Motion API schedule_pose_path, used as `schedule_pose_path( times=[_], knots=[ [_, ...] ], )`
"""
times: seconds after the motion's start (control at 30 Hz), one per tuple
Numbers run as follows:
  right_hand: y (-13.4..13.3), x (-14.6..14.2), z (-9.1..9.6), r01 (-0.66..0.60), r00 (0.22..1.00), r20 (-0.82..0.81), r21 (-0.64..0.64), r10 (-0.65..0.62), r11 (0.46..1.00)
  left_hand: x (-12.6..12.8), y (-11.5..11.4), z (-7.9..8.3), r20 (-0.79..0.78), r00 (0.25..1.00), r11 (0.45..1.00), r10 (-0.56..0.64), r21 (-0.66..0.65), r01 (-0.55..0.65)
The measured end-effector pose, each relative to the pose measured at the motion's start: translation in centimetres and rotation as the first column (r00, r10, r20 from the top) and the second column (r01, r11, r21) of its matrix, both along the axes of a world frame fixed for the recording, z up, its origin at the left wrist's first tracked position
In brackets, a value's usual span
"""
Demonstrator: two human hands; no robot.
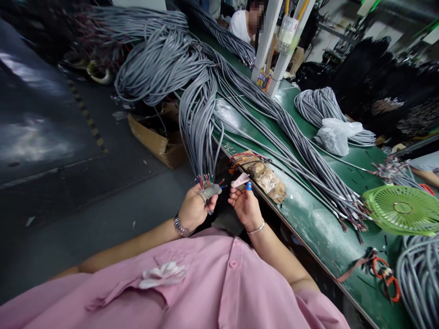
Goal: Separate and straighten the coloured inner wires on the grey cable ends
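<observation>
My left hand (197, 205) is closed around the lower end of a hanging bundle of grey cables (200, 123). Coloured wire ends (206, 179) stick out by its thumb, which wears a grey cover. Just to the right, at the table edge, my right hand (247, 208) has curled fingers, with thumb and index finger close together. Blue tape (248, 185) wraps its thumb, and a pale pink wrap (240, 180) is at the index finger. Whatever may lie between those fingertips is too small to make out. The two hands are slightly apart.
Long grey cables (274, 119) run across the green table (308, 228). A taped brown block (269, 180) lies at the edge near my right hand. Further right are a green fan (403, 208) and orange-handled scissors (386, 276). A cardboard box (154, 141) stands below; a person (240, 26) is behind.
</observation>
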State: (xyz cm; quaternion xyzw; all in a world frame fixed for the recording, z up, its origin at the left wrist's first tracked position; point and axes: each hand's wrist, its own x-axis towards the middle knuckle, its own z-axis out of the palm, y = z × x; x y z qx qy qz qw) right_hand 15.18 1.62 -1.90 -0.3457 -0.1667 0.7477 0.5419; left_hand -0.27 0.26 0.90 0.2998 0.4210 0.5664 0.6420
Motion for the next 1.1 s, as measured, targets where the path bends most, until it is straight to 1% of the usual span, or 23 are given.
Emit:
schedule_pose_path(
  times=[0.07,0.17,0.3,0.4,0.47,0.53,0.6,0.67,0.73,0.8,0.9,0.97,1.03,1.07,1.1],
  knots=[
    [-0.5,-0.2,-0.2,-0.04,0.999,0.022,0.017,0.04,0.999,-0.1,0.1,-0.2,0.11,0.993,0.997,-0.048,-0.055,0.054],
    [-1.2,-0.8,0.2,-0.083,0.992,0.104,0.083,0.074,0.993,-0.4,0.2,-0.6,0.206,0.973,0.989,-0.105,-0.082,0.124],
    [-1.7,-1.6,1.0,-0.089,0.973,0.223,0.13,0.058,0.988,-0.5,0.0,-0.9,0.27,0.95,0.976,-0.156,-0.107,0.191],
    [-1.8,-1.8,1.1,-0.068,0.967,0.254,0.149,0.028,0.986,-0.2,-0.3,-1.1,0.273,0.945,0.971,-0.182,-0.102,0.216],
    [-1.8,-1.8,1.0,-0.059,0.967,0.253,0.155,0.018,0.986,-0.1,-0.4,-1.2,0.251,0.949,0.972,-0.188,-0.09,0.217],
    [-1.8,-1.6,0.9,-0.05,0.975,0.221,0.141,0.018,0.989,0.0,-0.5,-1.1,0.214,0.965,0.983,-0.155,-0.068,0.173],
    [-1.5,-1.1,0.9,-0.034,0.989,0.15,0.11,0.018,0.993,0.1,-0.6,-0.7,0.165,0.984,0.997,-0.063,-0.035,0.069],
    [-0.8,-0.5,1.1,-0.012,0.997,0.074,0.079,0.006,0.997,0.3,-0.6,-0.2,0.102,0.994,0.999,0.031,0.007,-0.032],
    [-0.1,-0.1,1.5,0.019,0.999,0.041,0.073,-0.022,0.997,0.6,-0.5,0.3,0.034,0.997,0.996,0.07,0.055,-0.071],
    [0.6,0.2,1.8,0.05,0.996,0.072,0.089,-0.056,0.995,1.0,-0.5,0.7,-0.033,0.997,0.994,0.066,0.093,-0.063],
    [1.1,0.0,1.7,0.105,0.974,0.189,0.131,-0.129,0.986,1.6,-0.4,0.8,-0.116,0.991,0.99,0.062,0.133,-0.046],
    [1.1,-0.2,1.2,0.178,0.932,0.284,0.185,-0.226,0.967,1.8,-0.3,0.6,-0.159,0.985,0.987,0.071,0.151,-0.047],
    [1.1,-0.3,0.7,0.25,0.869,0.368,0.249,-0.33,0.936,1.8,-0.2,0.3,-0.191,0.979,0.986,0.077,0.161,-0.046],
    [1.0,-0.4,0.6,0.268,0.845,0.395,0.272,-0.361,0.924,1.8,-0.1,0.2,-0.202,0.977,0.986,0.075,0.162,-0.042],
    [1.0,-0.4,0.4,0.27,0.836,0.406,0.28,-0.369,0.921,1.8,-0.1,0.1,-0.207,0.976,0.986,0.07,0.163,-0.036]
  ],
)
